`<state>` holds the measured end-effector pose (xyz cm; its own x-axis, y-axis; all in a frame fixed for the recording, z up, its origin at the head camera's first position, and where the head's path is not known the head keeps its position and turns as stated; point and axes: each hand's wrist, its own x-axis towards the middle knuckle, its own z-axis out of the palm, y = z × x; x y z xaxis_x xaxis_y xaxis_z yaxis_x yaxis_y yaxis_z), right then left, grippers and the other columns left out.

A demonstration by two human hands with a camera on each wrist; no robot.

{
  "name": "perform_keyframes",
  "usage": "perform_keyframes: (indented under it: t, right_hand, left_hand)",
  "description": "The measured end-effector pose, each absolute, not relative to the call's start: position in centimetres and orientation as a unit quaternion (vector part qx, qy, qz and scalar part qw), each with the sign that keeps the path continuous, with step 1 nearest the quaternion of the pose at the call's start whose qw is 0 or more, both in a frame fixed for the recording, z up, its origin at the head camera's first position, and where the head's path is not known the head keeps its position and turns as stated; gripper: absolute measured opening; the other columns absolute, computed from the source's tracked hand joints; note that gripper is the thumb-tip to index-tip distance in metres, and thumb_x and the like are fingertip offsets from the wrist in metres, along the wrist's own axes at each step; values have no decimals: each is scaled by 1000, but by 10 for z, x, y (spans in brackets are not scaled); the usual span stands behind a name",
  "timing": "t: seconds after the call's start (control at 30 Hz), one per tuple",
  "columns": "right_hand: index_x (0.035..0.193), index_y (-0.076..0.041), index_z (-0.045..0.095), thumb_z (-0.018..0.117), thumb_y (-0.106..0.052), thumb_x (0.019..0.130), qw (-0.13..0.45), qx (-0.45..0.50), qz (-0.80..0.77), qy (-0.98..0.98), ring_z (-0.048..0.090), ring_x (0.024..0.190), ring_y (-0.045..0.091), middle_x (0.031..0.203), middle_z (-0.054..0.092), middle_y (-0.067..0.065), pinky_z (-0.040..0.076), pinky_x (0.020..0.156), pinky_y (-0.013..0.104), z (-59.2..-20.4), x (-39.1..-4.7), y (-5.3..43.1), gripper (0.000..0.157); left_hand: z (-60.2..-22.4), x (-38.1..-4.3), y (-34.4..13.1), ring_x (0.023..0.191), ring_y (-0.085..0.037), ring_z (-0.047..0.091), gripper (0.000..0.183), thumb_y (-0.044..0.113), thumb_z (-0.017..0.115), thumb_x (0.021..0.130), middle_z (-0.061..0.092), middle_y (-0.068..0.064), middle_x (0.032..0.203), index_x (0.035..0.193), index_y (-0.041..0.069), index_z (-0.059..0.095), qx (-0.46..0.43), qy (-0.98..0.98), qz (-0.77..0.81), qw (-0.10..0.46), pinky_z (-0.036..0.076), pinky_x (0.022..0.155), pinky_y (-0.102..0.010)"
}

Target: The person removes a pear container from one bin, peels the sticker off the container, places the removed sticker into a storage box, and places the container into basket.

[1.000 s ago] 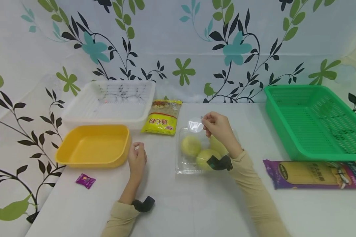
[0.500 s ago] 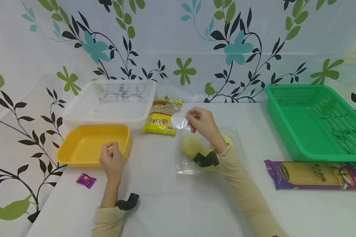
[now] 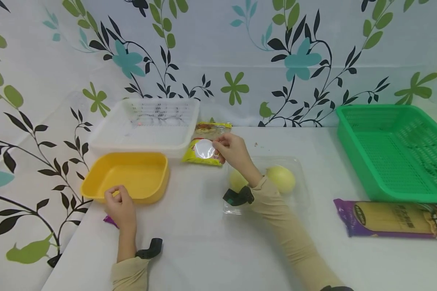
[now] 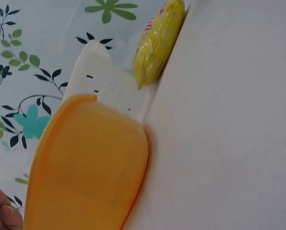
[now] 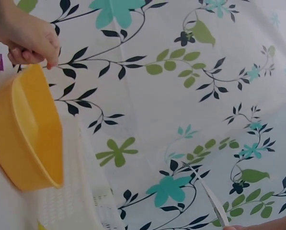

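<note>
My right hand [image 3: 236, 153] pinches a clear, round, thin disc [image 3: 204, 148] by its edge. The disc overlaps the yellow pasta bag [image 3: 192, 155] in the head view; edge-on in the right wrist view, it is a pale curved strip [image 5: 209, 194]. My left hand [image 3: 121, 208], fingers loosely curled, hovers by the front of the yellow basin [image 3: 125, 173] with nothing visible in it. Below that hand, a purple wrapped candy [image 3: 110, 220] is partly covered. Under my right forearm stands a clear plastic box [image 3: 301, 178] with yellow-green round fruits [image 3: 281, 179].
A white perforated basket [image 3: 149, 135] stands behind the yellow basin. At the right is a green basket [image 3: 378, 161], with a purple-ended pack of long pasta [image 3: 389, 219] in front of it. A leaf-patterned cloth [image 3: 225, 48] hangs behind the table.
My right hand has carried the disc leftward, from above the clear box to in front of the pasta bag. My left hand has moved left, past the basin's front, over the candy.
</note>
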<state>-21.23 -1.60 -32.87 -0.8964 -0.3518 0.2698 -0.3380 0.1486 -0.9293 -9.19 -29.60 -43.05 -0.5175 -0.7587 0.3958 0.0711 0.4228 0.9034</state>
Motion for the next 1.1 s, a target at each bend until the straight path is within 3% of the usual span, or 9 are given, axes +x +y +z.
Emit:
perform_keyframes:
  t: [0.13, 0.27, 0.53, 0.8, 1.1]
  right_hand:
    - [88, 4, 56, 55, -5, 88, 20, -231, -623, 747, 49, 43, 16, 62, 57, 12, 45, 46, 32, -330, -210, -33, 9]
    - [88, 6, 56, 56, -3, 87, 40, -234, -632, 738, 47, 41, 14, 60, 56, 10, 44, 44, 24, -331, -207, -47, 9]
    - [91, 5, 57, 56, -4, 87, 88, -234, -642, 724, 49, 44, 13, 69, 58, 20, 46, 47, 24, -330, -205, -76, 10]
    - [92, 5, 58, 58, -8, 87, 169, -186, -684, 685, 48, 47, 14, 68, 58, 13, 48, 52, 24, -342, -207, -109, 14]
    - [91, 4, 59, 57, -8, 87, 181, -160, -696, 676, 48, 46, 12, 63, 57, 7, 48, 49, 24, -376, -208, -135, 13]
  left_hand:
    - [-437, -87, -305, 35, 0, 23, 23, 25, 47, 91, 32, 1, 46, 92, 2, 50, 273, -735, -438, 439, 20, 36, -19]
    - [-443, -86, -307, 35, -1, 23, 24, 22, 45, 92, 33, -2, 47, 90, -1, 49, 286, -748, -416, 430, 20, 35, -18]
    - [-446, -87, -309, 40, -3, 29, 18, 20, 48, 90, 39, -1, 51, 88, 2, 46, 302, -755, -414, 410, 24, 39, -16]
    - [-448, -89, -313, 34, -3, 37, 8, 13, 49, 89, 44, 2, 48, 85, 8, 44, 288, -752, -427, 411, 28, 36, -15]
    - [-454, -90, -319, 33, -3, 38, 7, 10, 49, 87, 43, 1, 47, 85, 3, 47, 266, -761, -422, 415, 28, 35, -14]
